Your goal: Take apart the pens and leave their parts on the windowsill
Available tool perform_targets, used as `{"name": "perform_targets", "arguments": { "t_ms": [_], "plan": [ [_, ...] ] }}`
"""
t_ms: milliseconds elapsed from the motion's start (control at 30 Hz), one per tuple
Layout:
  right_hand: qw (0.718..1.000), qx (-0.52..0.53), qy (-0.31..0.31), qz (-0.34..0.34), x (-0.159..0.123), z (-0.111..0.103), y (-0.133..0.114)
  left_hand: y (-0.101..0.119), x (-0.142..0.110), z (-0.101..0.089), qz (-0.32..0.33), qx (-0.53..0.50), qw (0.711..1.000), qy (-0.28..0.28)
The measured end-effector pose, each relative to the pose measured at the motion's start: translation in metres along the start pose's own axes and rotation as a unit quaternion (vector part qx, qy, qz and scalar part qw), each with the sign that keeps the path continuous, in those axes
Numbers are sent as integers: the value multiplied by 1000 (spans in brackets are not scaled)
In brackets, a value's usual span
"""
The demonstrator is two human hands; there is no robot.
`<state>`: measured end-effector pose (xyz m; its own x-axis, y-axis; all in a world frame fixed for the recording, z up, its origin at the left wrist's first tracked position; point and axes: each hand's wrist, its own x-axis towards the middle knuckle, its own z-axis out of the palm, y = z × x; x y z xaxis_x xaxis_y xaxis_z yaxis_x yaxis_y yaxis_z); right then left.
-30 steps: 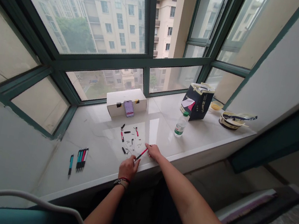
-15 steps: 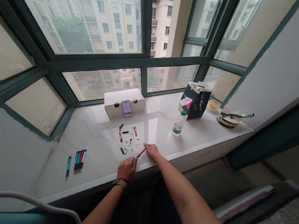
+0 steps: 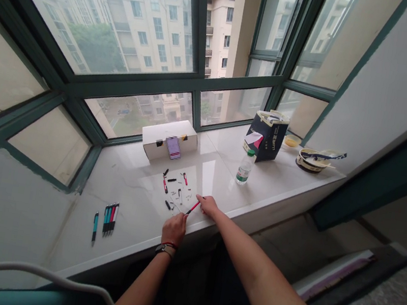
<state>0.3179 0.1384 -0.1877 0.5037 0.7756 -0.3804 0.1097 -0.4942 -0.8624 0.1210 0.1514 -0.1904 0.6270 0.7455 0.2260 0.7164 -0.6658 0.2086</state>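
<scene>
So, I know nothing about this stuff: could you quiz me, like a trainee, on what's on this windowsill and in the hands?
1. True or false: the green-capped bottle is lying on its side.
2. What colour is the lone pen beside the row of pens?
A. Red and black
B. Teal and black
C. White and black
3. Fill in: the left hand and right hand both hold one ____.

Key:
1. False; it stands upright.
2. B
3. red-and-black pen
</scene>
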Motion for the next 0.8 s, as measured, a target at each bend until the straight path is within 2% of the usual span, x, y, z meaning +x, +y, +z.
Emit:
{"name": "perform_targets", "arguments": {
  "t_ms": [400, 600, 800],
  "plan": [
    [1000, -9, 5, 4, 1, 0, 1, -1, -1, 3, -30, -41, 999, -1],
    [1000, -5, 7, -1, 1, 1, 3, 1, -1, 0, 0, -23, 1000, 18],
    [1000, 6, 13, 0, 1, 1, 2, -1, -2, 5, -2, 2, 1000, 25]
  ]
}}
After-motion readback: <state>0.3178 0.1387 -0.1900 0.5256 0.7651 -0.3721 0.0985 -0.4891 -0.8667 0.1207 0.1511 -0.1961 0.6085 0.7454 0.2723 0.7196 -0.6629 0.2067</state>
